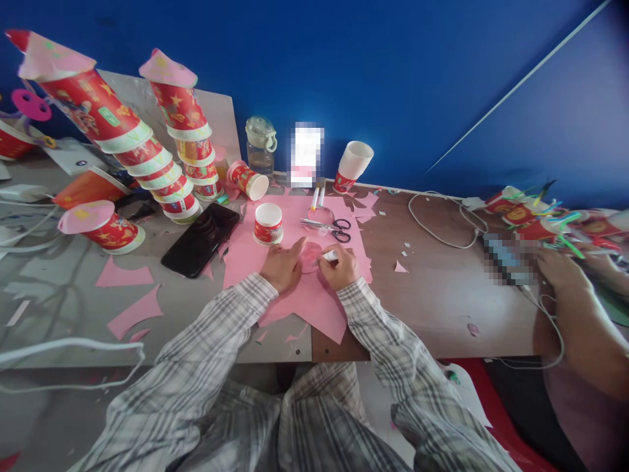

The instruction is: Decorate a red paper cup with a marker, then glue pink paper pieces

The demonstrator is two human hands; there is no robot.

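Observation:
My right hand (343, 267) is closed around a white marker (330, 255), held low over pink paper (295, 305). Opposite it, my left hand (282, 267) lies on the paper with its index finger and thumb apart. Between the two hands is a round, pinkish, see-through-looking piece (310, 253), which my left fingertips touch or nearly touch; its kind is unclear. A short red-and-white paper cup (268, 225) stands just beyond my left hand. Scissors (334, 228) with black handles lie on the paper beyond my right hand.
Towers of red paper cups (171, 177) with pink cone tops rise at the left. A black phone (200, 239), a water bottle (260, 144) and stacked white cups (352, 167) are nearby. Paper scraps dot the table. At right, another person's arm (572, 288) rests near a cable (555, 328).

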